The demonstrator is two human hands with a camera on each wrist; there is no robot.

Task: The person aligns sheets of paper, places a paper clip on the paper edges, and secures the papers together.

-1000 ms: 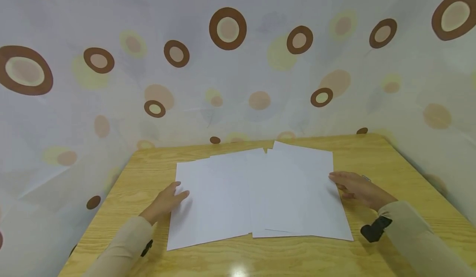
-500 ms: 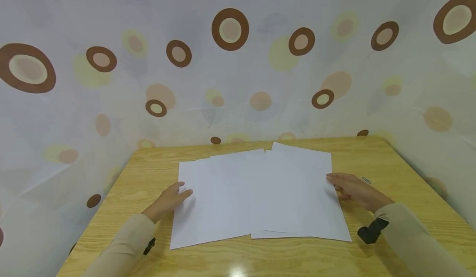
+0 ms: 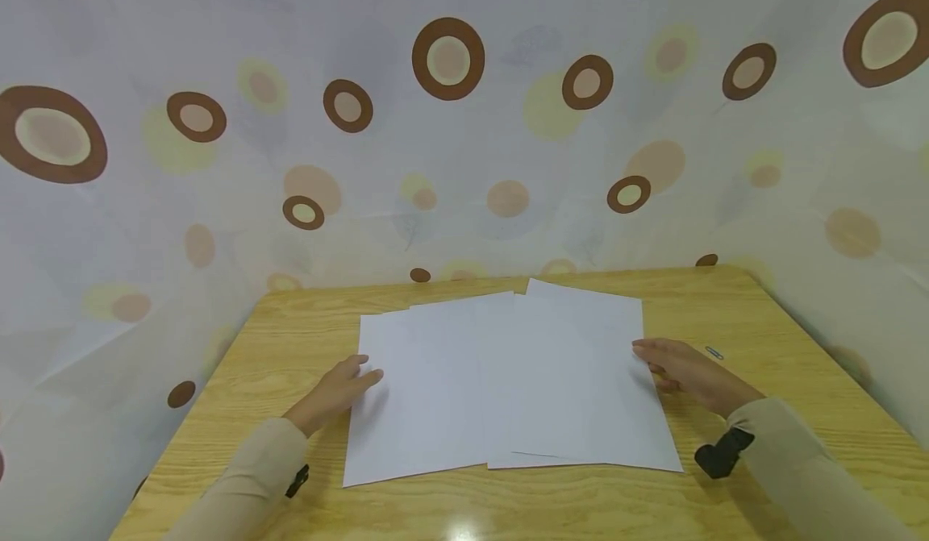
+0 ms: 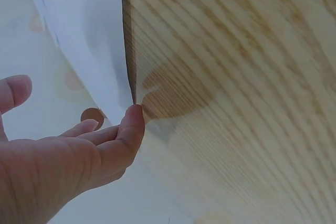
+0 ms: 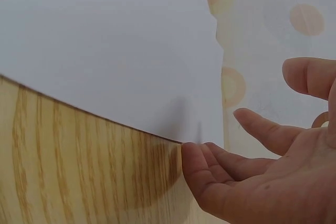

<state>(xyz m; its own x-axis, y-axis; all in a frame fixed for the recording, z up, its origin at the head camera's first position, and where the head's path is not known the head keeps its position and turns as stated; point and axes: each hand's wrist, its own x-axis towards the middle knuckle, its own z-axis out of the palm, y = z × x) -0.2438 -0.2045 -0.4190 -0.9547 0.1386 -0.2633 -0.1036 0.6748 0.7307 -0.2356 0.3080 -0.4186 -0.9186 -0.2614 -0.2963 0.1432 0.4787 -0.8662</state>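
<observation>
Several white sheets of paper (image 3: 435, 388) lie overlapping and unevenly fanned on the wooden table. At the left edge of the pile is my left hand (image 3: 334, 392), its fingertips touching the paper edge and its thumb held apart above. The left wrist view shows the fingers (image 4: 131, 124) meeting that edge from the side. My right hand (image 3: 689, 372) is at the opposite edge. In the right wrist view its fingertips (image 5: 193, 153) press against the sheet's side (image 5: 105, 51), with the thumb (image 5: 310, 77) raised away from the paper. Neither hand pinches a sheet.
A small blue paper clip (image 3: 714, 353) lies on the table (image 3: 276, 339) to the right of my right hand. Behind and at both sides hangs a pale sheet with brown and yellow circles (image 3: 448, 146). A dark wrist camera (image 3: 724, 452) is strapped on my right sleeve.
My left hand has moved right, sliding the left sheets inward. My right hand has shifted slightly left with the right sheets. The spread of paper is narrower, and the paper clip shows fully.
</observation>
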